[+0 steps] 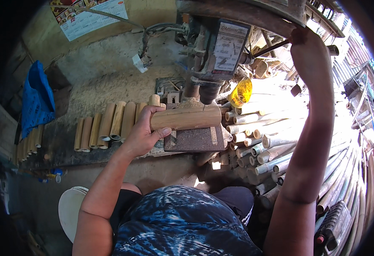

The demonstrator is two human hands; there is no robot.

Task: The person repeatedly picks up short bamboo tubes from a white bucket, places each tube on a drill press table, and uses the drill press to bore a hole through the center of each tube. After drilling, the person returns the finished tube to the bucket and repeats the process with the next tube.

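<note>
A dusty concrete wall [97, 57] backs a dim workshop, with strong daylight breaking in on the right. At the middle, a short section of bamboo culm [187, 118] lies crosswise over the drill press table [195, 144], below the drill chuck [209, 91]. The left hand [143, 133] is closed around its left end, thumb on the near side; the right hand [308, 47], raised, appears wrapped around the end of the feed lever [272, 48], though its fingers are lost in shadow. Whether a bit touches the bamboo cannot be told.

The step looks like drilling. Because the culm is round, it would likely roll or twist under the bit, so the left hand should press it firmly onto the table, keep its fingers well away from the chuck, and set the mark squarely under the bit. The right hand would do best with a slow, even pull, easing off near breakthrough so the wall does not split.

Farther out, a row of cut bamboo sections [128, 119] lines the bench to the left, a blue bag [37, 98] beyond it, while long bamboo poles [276, 141] are heaped on the right.
</note>
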